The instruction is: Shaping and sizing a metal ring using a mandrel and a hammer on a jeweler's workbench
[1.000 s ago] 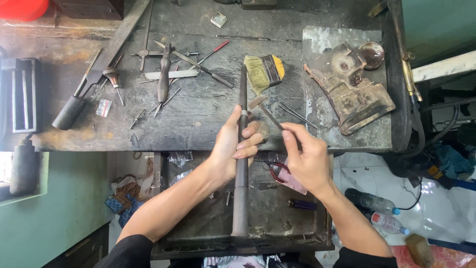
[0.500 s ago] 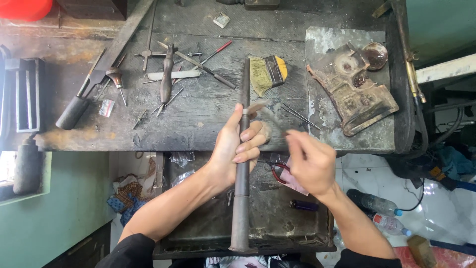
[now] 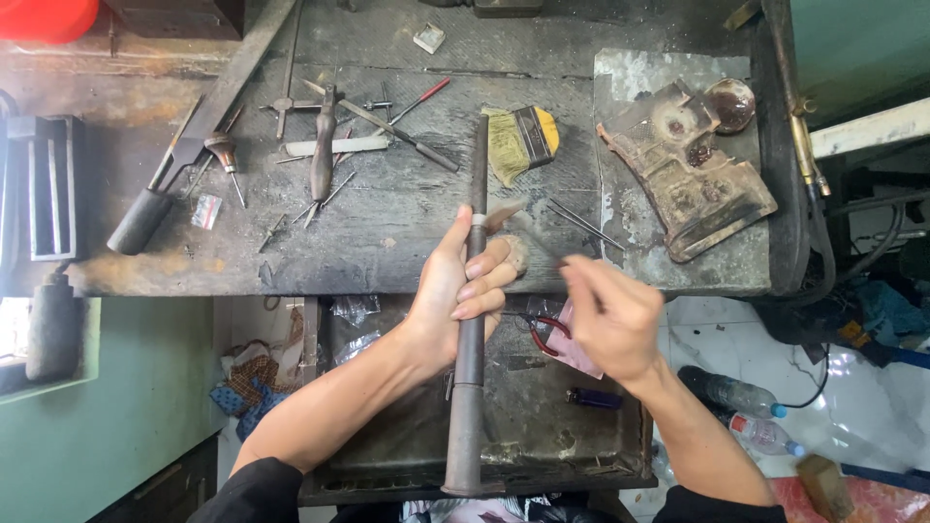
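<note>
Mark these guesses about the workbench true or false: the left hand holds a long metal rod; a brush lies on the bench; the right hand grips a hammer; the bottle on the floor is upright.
1. The left hand holds a long metal rod: true.
2. A brush lies on the bench: true.
3. The right hand grips a hammer: false; it is blurred, and no hammer shows in it.
4. The bottle on the floor is upright: false; it lies on its side.
</note>
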